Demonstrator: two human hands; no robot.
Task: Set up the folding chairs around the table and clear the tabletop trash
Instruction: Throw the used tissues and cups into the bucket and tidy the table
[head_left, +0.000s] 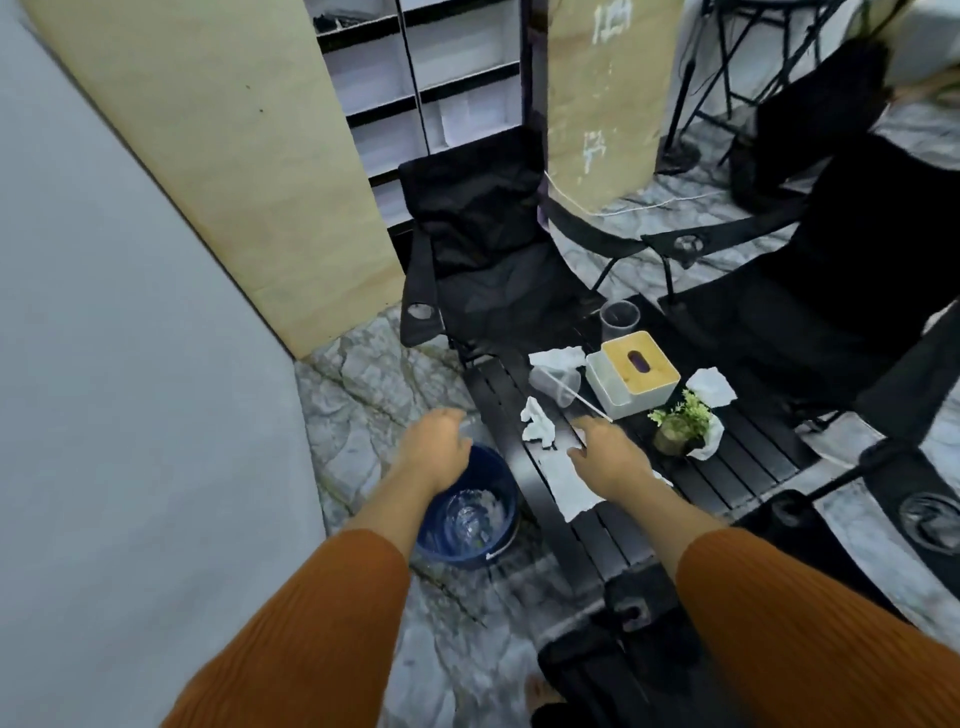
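Trash is located on the table (748, 467), a black slatted top at centre-right of the view. A crumpled tissue (537, 428) is placed near the table's 9 o'clock edge. A flat tissue (571, 491) is laid at 7 o'clock and is partly covered by the right hand (610, 454). A tipped cup (556, 384) with a straw (589, 405) is found toward 11 o'clock, with a second tissue (558, 357) touching it from behind. A third tissue (711, 387) is seen at 2 o'clock, just beside the plant (680, 421). The box (631, 374) is set at the centre, and an upright cup (619, 318) is set at 12 o'clock.

The right hand is held palm down over the flat tissue. Its index finger is extended toward the straw, its thumb is spread out sideways, and nothing is gripped. Contact with the tissue cannot be told.

The left hand (436, 444) is held off the table at 9 o'clock, above the blue bin (467, 514) on the floor. Its fingers are bent downward and blurred, so whether anything is pinched cannot be told.

An opened far chair (478, 244) is positioned at the table's 12 o'clock, and an opened right chair (821, 291) at 2 o'clock. A chair armrest (930, 512) with a cup holder is seen at 4 o'clock.
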